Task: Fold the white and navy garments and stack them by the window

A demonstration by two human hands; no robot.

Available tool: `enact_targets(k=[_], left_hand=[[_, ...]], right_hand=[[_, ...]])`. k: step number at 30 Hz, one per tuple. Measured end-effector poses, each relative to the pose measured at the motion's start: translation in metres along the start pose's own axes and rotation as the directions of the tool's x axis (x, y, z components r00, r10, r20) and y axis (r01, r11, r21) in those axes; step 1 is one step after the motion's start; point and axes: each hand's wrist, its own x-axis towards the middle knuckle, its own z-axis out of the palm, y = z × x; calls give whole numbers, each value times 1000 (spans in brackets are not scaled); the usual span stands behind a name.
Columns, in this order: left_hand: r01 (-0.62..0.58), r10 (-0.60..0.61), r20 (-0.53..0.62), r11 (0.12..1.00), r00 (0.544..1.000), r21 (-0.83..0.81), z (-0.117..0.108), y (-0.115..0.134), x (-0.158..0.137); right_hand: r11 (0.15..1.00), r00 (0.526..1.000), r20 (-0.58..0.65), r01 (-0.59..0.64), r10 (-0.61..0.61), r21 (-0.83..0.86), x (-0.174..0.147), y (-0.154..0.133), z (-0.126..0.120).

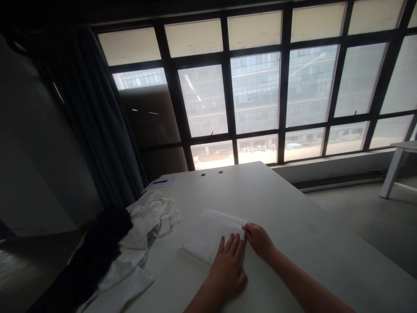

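Note the folded white cloth (208, 232), flat on the white table (283, 213), to the right of and apart from the crumpled white fabric (156, 211). Observe the left hand (228, 263), palm down over the near right part with fingers slightly spread, and the right hand (259, 240), apparently pinching the right corner, thumb hidden from view. For sound handling, press lightly with the flat palm to anchor the layers; draw the corner taut without dragging the whole piece; match edge to edge before smoothing.
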Motion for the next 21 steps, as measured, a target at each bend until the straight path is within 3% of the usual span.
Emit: enact_targets(k=[3, 7, 10, 13, 18, 21], left_hand=[[46, -47, 33, 999, 998, 10, 6, -5, 0], [20, -19, 17, 1000, 1000, -11, 11, -8, 0], [9, -10, -96, 1000, 995, -17, 17, -8, 1], [84, -82, -268, 996, 960, -3, 21, -10, 4], [140, -134, -341, 990, 931, -6, 7, -31, 8], [282, -253, -356, 959, 900, 33, -3, -58, 6]], right_hand=[[997, 1000, 15, 11, -9, -80, -2, -3, -4], [964, 1000, -10, 23, -26, -264, -9, -15, -9], [968, 988, 54, 150, -142, -201, -15, -25, -5], [963, 961, 167, 242, -221, -116, -21, -31, 4], [982, 950, 285, 163, -128, -101, -22, -28, 8], [989, 936, 345, 110, -69, -102, -15, -20, -4]])
